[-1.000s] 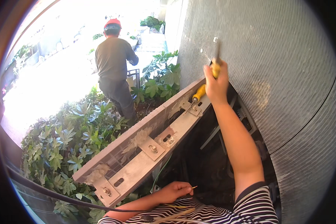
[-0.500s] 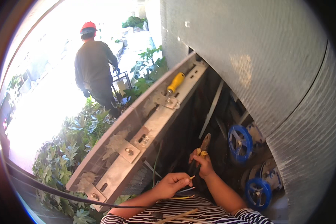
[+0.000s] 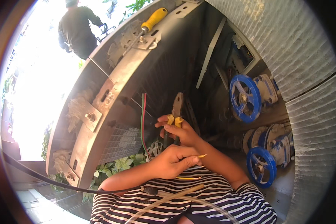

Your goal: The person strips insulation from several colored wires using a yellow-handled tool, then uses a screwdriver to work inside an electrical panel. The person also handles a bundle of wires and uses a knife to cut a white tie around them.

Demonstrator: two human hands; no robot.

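Observation:
My left hand (image 3: 174,161) is closed in a pinch in front of my striped shirt. From between its thumb and finger sticks the tip of a thin yellow wire (image 3: 202,155). Just beyond it, my right hand (image 3: 184,133) is wrapped round a pair of pliers (image 3: 177,106) with yellow on the grips. The rusty jaws point up and away from me and look closed, with nothing seen in them. The lower handles are partly hidden behind my left hand. Another yellow wire (image 3: 188,178) lies against my shirt below.
A yellow-handled screwdriver (image 3: 155,19) lies on the slanted metal rail (image 3: 82,136) at left. Green and red wires (image 3: 143,119) hang beside it. Blue handwheels (image 3: 245,98) are at right. A clear hose (image 3: 168,198) and a black cable (image 3: 44,179) cross low. A person (image 3: 76,31) stands outside.
The view has tilted down and closer, so the rail and valves shift. My hands now sit nearer each other, wire and pliers still held. The person outside is now higher in view.

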